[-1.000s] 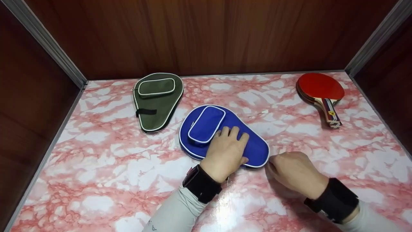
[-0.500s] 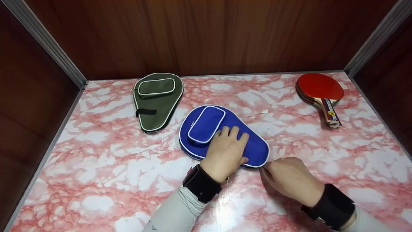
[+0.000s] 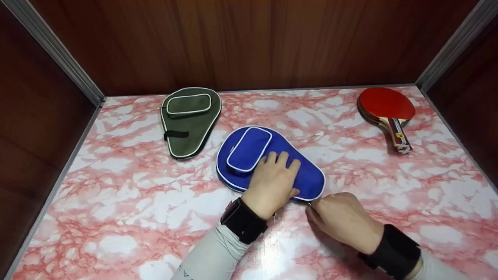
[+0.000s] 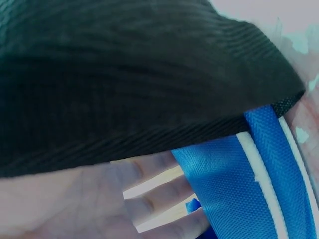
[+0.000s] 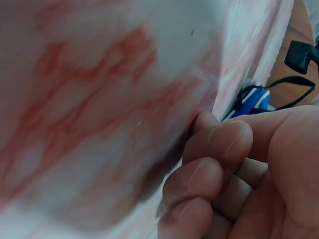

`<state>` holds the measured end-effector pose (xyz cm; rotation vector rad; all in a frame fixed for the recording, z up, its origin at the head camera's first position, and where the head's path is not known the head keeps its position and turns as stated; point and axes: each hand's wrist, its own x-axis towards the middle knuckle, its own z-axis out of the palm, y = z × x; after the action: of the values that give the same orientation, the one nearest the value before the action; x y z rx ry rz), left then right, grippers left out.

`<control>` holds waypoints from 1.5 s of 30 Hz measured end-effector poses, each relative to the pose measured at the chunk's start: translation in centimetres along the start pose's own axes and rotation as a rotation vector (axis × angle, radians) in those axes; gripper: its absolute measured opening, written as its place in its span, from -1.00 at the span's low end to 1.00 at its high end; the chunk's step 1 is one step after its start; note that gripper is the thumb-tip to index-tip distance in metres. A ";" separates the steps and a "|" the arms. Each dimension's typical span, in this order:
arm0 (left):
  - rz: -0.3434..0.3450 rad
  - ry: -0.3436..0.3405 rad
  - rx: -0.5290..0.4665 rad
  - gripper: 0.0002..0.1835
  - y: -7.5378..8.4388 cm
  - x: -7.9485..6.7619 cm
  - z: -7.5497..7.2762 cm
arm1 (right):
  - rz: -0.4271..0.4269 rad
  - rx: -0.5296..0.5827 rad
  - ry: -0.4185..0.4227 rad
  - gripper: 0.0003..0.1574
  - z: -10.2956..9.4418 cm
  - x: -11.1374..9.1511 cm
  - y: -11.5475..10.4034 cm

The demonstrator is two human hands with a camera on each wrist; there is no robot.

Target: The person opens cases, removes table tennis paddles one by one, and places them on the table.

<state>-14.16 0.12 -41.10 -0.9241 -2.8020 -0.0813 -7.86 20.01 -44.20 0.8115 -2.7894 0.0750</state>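
Observation:
A blue table tennis bat case [image 3: 303,163] with white piping and a raised pocket lies flat, its narrow end toward the right. My left hand [image 3: 274,181] rests on its top, fingers spread beside the pocket. At the near edge of the narrow end, my right hand [image 3: 344,217] has its fingers curled in and pinches what looks like the zipper pull, mostly hidden by the fingertips. The right wrist view shows those curled fingers [image 5: 219,142] close above the tabletop. A black wristband covers much of the left wrist view, with blue fabric [image 4: 227,181] below it.
A green bat case [image 3: 190,128] with a black strap lies at the back left. Stacked bats, a red one [image 3: 387,103] on top, lie at the back right. Dark wood panels [image 3: 256,42] enclose the marbled red-and-white tabletop [image 3: 128,217].
My right hand has moved left and slightly nearer, round the case's narrow end to its near edge. The left hand and the blue case have stayed in place.

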 end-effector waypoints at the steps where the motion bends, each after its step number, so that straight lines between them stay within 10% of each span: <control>1: 0.000 -0.001 0.000 -0.25 0.0 0.0 0.0 | -0.004 -0.001 0.001 -0.56 0.0 0.1 -0.2; 29: 0.006 -0.021 -0.002 -0.32 -0.2 0.0 0.1 | -0.017 0.095 -0.008 -0.50 -0.1 1.4 -0.8; 38: 0.104 0.108 -0.076 -0.71 -0.4 0.8 1.2 | 0.136 0.113 -0.042 -0.49 -3.1 1.2 3.2; 45: 0.251 0.041 -0.214 -0.78 -0.6 1.3 1.6 | 0.206 0.105 0.009 -0.64 -2.7 1.1 5.0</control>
<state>-15.80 0.54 -42.38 -1.2987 -2.6518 -0.3653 -10.85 24.00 -41.28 0.5416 -2.8717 0.2621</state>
